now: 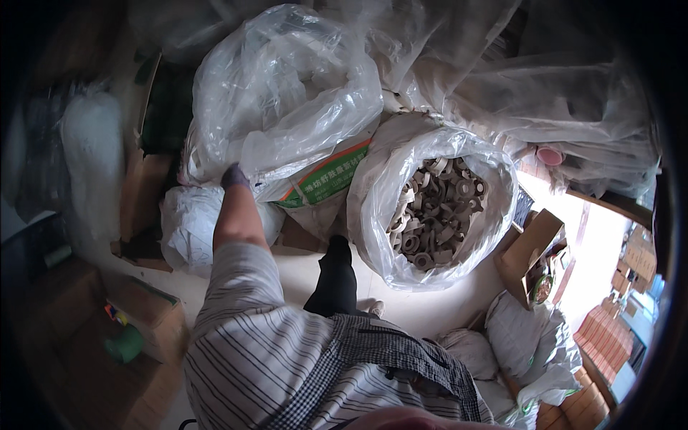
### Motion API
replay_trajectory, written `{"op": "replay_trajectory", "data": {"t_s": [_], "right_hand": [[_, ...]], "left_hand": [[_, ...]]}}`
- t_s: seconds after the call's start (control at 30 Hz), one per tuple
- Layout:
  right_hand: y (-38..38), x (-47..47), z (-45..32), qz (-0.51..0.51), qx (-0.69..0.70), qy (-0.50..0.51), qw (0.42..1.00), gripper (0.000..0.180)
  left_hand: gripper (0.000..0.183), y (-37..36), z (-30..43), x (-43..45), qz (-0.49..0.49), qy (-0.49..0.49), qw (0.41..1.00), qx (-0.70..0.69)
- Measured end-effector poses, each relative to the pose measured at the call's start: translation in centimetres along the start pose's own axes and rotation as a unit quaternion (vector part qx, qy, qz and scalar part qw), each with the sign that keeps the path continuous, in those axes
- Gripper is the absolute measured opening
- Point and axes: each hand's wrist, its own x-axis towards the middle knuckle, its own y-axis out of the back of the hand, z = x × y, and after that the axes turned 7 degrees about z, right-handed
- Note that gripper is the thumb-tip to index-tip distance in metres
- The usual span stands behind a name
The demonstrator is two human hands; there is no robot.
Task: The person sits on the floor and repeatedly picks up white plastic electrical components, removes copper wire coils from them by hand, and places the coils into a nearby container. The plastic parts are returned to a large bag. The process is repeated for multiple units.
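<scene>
My left hand [235, 176], in a purple glove, is at the lower edge of a large clear plastic bag [285, 91]; its fingers are partly hidden, so I cannot tell whether they grip the film. That bag's mouth is crumpled, and it sits in a woven sack [328, 174] with a green, printed band. To the right stands a round sack with a clear plastic liner [371, 231], full of grey and beige ring-shaped parts [435, 215]. My right hand is out of view.
A white bundle [191, 226] lies below the left arm. Cardboard boxes [145, 317] and a green roll [124, 344] are at lower left. An open carton [529, 258] and filled white sacks [516, 333] stand at right. Plastic sheeting [564, 102] hangs over the upper right.
</scene>
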Motion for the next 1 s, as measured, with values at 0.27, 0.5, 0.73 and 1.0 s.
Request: {"op": "replay_trajectory", "data": {"t_s": [0.27,0.5,0.73,1.0], "right_hand": [[0.4,3.7,6.9,-0.089,0.112,0.065,0.988,0.038],[-2.2,1.5,-1.5,0.09,-0.031,0.185,0.978,0.047],[1.3,3.0,5.7,0.145,0.006,0.226,0.963,0.06],[7.2,-0.5,13.4,0.118,0.342,0.188,0.913,0.067]], "left_hand": [[0.04,17.3,11.0,-9.3,0.07,0.083,0.756,-0.645],[0.061,51.9,25.2,-18.4,-0.029,-0.061,0.632,-0.772],[0.046,60.2,35.1,-55.7,0.256,-0.396,0.515,-0.716],[0.041,46.5,42.3,-83.1,-0.044,-0.626,0.416,-0.658]]}}
